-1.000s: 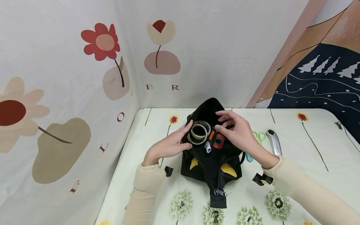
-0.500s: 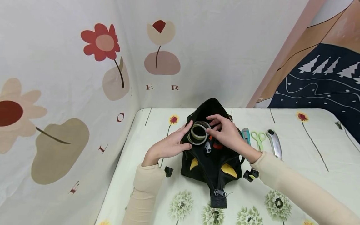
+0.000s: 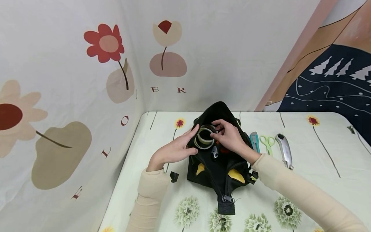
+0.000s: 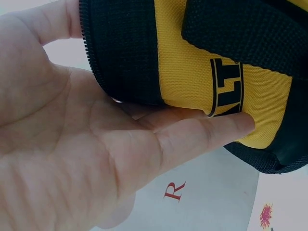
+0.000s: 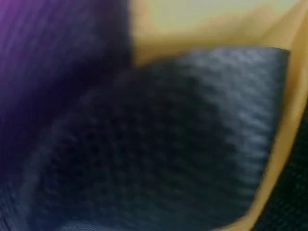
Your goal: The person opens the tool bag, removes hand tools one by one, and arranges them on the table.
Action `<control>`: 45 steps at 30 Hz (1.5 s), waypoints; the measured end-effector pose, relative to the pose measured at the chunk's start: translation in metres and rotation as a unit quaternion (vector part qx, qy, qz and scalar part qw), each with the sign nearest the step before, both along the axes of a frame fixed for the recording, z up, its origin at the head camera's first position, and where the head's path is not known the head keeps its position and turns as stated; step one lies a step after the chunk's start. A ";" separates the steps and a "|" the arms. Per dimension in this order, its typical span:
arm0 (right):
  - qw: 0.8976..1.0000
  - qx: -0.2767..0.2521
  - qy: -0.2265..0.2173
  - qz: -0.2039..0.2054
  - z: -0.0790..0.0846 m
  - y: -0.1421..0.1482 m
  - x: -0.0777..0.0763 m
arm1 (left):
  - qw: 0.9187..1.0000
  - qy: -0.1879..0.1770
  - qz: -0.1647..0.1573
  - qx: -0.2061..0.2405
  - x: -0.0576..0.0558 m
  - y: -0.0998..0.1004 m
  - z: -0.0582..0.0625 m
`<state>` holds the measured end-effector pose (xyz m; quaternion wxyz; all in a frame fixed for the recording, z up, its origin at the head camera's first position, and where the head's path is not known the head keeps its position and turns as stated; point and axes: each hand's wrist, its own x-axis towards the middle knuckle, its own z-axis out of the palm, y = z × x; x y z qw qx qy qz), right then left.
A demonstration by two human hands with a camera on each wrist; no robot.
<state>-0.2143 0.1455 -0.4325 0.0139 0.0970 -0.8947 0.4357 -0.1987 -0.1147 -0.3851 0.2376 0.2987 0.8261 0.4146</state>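
Observation:
A black and yellow tool bag (image 3: 203, 175) stands unzipped on the table. My left hand (image 3: 176, 149) holds its left rim, thumb at the opening and fingers along the outside. The left wrist view shows nearly straight fingers (image 4: 192, 134) against the bag's yellow side (image 4: 187, 82). Inside the bag sit two rolls of tape (image 3: 200, 145), one overlapping the other. My right hand (image 3: 230, 137) reaches into the opening, thumb and forefinger pinching the rear roll's right edge. Below it show a grey-tipped tool (image 3: 214, 152) and a mostly hidden red item (image 3: 224, 149). The right wrist view is blurred dark fabric (image 5: 159, 144).
Right of the bag lie a teal box cutter (image 3: 254, 141), green scissors (image 3: 268, 143) and a silver-handled utility knife (image 3: 284, 149). The bag's zipper tab (image 3: 226, 206) hangs toward the front. Printed cloth walls (image 3: 220, 64) rise behind and at left of the table.
My right hand has moved left, from above the red item to the rear tape roll, uncovering the box cutter and scissors on the table. The left hand stays at the rim.

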 end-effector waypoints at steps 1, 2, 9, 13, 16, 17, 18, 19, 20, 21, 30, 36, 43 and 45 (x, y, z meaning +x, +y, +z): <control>1.000 0.000 -0.001 0.001 -0.002 0.000 -0.001 | 1.000 -0.001 0.001 -0.001 0.000 0.000 0.000; 1.000 0.001 -0.002 0.002 -0.003 -0.001 -0.001 | 1.000 -0.002 0.001 -0.001 0.000 0.000 0.000; 1.000 0.007 0.003 -0.008 -0.010 -0.001 -0.005 | 1.000 0.000 -0.001 -0.004 -0.001 0.001 0.001; 1.000 0.019 0.000 -0.004 -0.015 -0.002 -0.008 | 1.000 0.000 -0.001 -0.006 0.000 0.001 0.002; 1.000 0.023 -0.002 -0.005 -0.018 -0.003 -0.009 | 1.000 -0.001 -0.002 -0.006 0.000 0.001 0.002; 1.000 0.021 -0.004 -0.007 -0.019 -0.003 -0.009 | 1.000 -0.001 -0.002 -0.005 0.000 0.001 0.002; 1.000 0.021 -0.006 -0.007 -0.020 -0.003 -0.010 | 1.000 0.000 -0.003 -0.005 0.000 0.002 0.002; 1.000 0.020 -0.008 -0.008 -0.020 -0.004 -0.010 | 1.000 0.000 -0.003 -0.004 0.000 0.002 0.002; 1.000 0.021 -0.010 -0.007 -0.021 -0.004 -0.010 | 1.000 0.000 -0.004 -0.003 0.000 0.002 0.001; 1.000 0.022 -0.011 -0.006 -0.021 -0.004 -0.010 | 1.000 0.000 -0.004 -0.003 0.000 0.002 0.001; 0.998 0.040 -0.039 -0.005 -0.027 -0.005 -0.014 | 1.000 0.000 -0.003 -0.003 0.001 0.002 0.002; 0.998 0.038 -0.044 -0.001 -0.029 -0.006 -0.015 | 1.000 0.000 -0.002 -0.005 0.000 0.001 0.001; 0.998 0.041 -0.046 0.001 -0.029 -0.006 -0.016 | 1.000 -0.004 0.001 -0.007 0.000 0.000 0.001; 0.998 0.038 -0.044 0.000 -0.029 -0.006 -0.016 | 1.000 -0.003 0.002 -0.005 0.000 0.000 0.000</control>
